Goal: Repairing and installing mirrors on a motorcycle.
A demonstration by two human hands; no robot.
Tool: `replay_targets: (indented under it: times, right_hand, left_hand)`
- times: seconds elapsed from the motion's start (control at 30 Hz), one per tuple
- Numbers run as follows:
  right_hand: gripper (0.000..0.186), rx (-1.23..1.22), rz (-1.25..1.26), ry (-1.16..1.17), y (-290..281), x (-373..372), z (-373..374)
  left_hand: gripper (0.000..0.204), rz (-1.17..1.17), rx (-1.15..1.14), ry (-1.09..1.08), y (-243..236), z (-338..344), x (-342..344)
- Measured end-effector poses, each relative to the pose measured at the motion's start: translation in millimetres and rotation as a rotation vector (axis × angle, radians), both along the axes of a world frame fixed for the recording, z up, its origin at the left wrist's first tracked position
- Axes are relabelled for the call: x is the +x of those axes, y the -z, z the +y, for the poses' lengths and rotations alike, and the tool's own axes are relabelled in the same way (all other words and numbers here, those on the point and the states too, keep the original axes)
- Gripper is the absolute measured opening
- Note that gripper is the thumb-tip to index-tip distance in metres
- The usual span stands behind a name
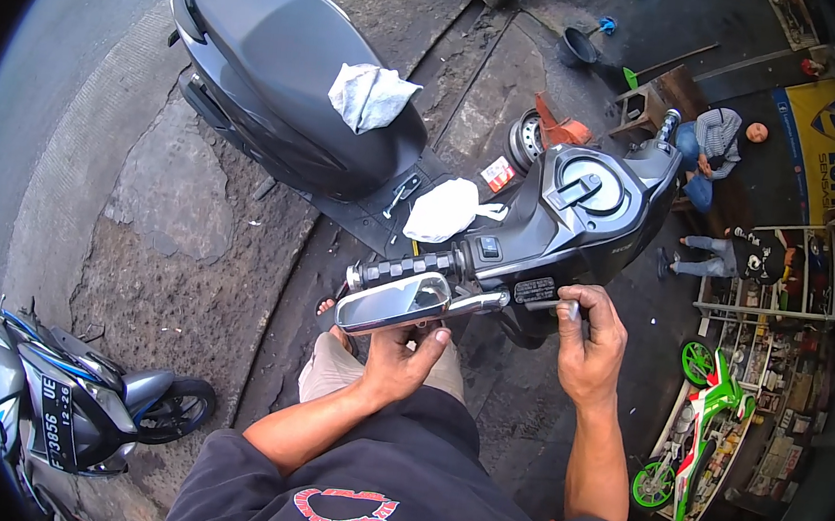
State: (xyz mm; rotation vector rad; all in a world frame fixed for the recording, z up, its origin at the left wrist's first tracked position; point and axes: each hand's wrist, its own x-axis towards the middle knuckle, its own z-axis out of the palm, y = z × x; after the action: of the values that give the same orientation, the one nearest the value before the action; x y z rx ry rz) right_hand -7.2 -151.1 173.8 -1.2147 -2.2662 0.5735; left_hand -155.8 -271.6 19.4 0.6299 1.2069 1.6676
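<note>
In front of me a grey and black scooter [285,67] stands with its handlebar nearest me. Its rear-view mirror [393,303] sits beside the ribbed black grip [402,271], on a silver stem [479,302]. My left hand [395,364] is closed under the mirror's lower edge, thumb out to the right; some fingers are hidden behind the mirror. My right hand [590,345], just right of the stem's base, pinches a small silver metal piece [569,307] between thumb and fingers. Most of that piece is covered.
A pale cloth [371,97] lies on the seat, a white plastic bag [442,211] on the footboard. An orange-and-silver wheel part [530,139] is on the ground beyond. Another motorcycle [63,387] stands left. At right are a green motorbike frame [698,428], shelves and two people.
</note>
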Motion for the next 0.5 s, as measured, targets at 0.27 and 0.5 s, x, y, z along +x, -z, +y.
replay_targets:
  times: [0.27, 0.5]
  right_hand:
    - [0.014, -0.038, 0.04, -0.225, 1, 0, 13]
    - [0.024, -0.009, -0.051, -0.428, 8, -5, 26]
  left_hand:
    - [0.019, 0.239, -0.127, -0.013, 10, -9, -6]
    - [0.02, 0.446, -0.043, -0.081, 6, -3, -8]
